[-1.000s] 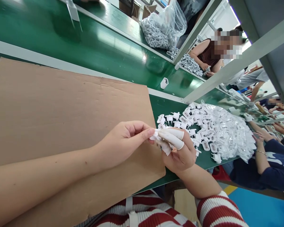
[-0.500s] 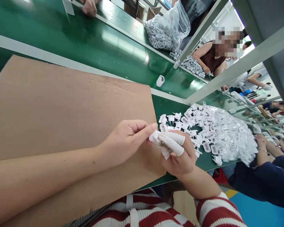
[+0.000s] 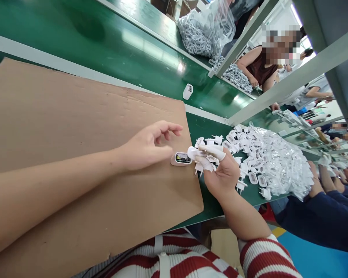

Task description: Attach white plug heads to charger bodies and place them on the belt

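My left hand (image 3: 152, 144) hovers over a brown cardboard sheet (image 3: 84, 146), its fingers apart and nothing between them. Just off its thumb, near the cardboard's right edge, is a white charger housing (image 3: 181, 158) whose open end shows a circuit board. White finger cots cover fingertips of my right hand (image 3: 220, 166), which pinches a white plug cap (image 3: 193, 153). The fingers hide part of that cap. Beyond my right hand, many loose white plug caps with metal pins (image 3: 249, 154) are heaped on the green table.
Another white housing (image 3: 188, 91) stands on the green belt (image 3: 110, 54) beyond a pale rail. A clear plastic bag (image 3: 287, 166) of plug caps lies to the right. A metal post (image 3: 243, 38) rises across the belt. Co-workers sit at the far side and right.
My hands have parted; the left has opened and moved up and left. The housing with the circuit board now shows between them. On the belt, the other housing has shifted left.
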A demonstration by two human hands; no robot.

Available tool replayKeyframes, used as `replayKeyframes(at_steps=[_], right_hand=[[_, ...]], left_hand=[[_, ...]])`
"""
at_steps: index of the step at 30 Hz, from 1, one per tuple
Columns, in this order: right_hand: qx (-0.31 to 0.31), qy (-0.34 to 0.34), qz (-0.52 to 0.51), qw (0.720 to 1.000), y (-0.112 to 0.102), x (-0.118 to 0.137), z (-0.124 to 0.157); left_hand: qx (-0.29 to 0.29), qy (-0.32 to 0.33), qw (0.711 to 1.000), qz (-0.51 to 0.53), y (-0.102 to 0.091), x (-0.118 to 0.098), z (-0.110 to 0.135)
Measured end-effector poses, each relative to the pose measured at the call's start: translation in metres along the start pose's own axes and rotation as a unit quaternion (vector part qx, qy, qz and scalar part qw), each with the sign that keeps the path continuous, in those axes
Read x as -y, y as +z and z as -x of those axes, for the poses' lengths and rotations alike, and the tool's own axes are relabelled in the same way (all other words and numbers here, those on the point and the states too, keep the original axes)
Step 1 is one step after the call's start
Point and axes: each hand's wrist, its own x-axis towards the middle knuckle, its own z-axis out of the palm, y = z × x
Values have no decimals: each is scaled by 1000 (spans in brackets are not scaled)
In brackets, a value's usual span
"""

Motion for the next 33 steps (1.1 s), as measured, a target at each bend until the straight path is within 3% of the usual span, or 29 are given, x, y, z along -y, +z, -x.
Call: replayKeyframes(at_steps=[2, 4, 8, 12, 19, 33], right_hand=[[34, 10, 2, 999, 1, -2, 0], [61, 0, -2, 998, 3, -3, 2], [87, -21, 8, 996, 7, -4, 6], [111, -19, 13, 994, 7, -4, 3], [101, -44, 12, 994, 9, -1, -1], [136, -54, 141, 979, 8, 1, -2]], left_hand=[[83, 41, 995, -50, -1, 7, -4], [109, 79, 988, -80, 2, 13, -5], [98, 115, 983, -100, 11, 23, -6], [92, 112, 985, -98, 13, 26, -6], [90, 98, 986, -100, 12, 22, -7], [81, 90, 988, -101, 13, 19, -4]])
